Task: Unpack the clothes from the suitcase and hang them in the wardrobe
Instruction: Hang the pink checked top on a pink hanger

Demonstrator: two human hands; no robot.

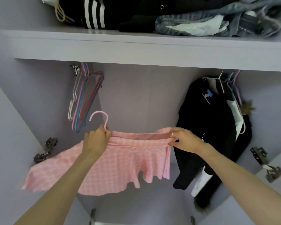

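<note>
Below the wardrobe shelf [136, 47], the left hand [96, 139] grips the pink hanger [102, 117] at its neck, while the right hand [184, 140] pinches the pink skirt's [120, 161] waistband, skirt stretched between them.

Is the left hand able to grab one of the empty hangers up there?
Probably not right now: the left hand is gripping the pink hanger with the pink skirt. The empty hangers hang just above it, nothing between.

Just the one head cam here, wide-angle, close up and facing straight into the open wardrobe [136, 98]. It's tilted upward enough to catch the shelf [136, 44] well above the fingers [106, 133].
</note>
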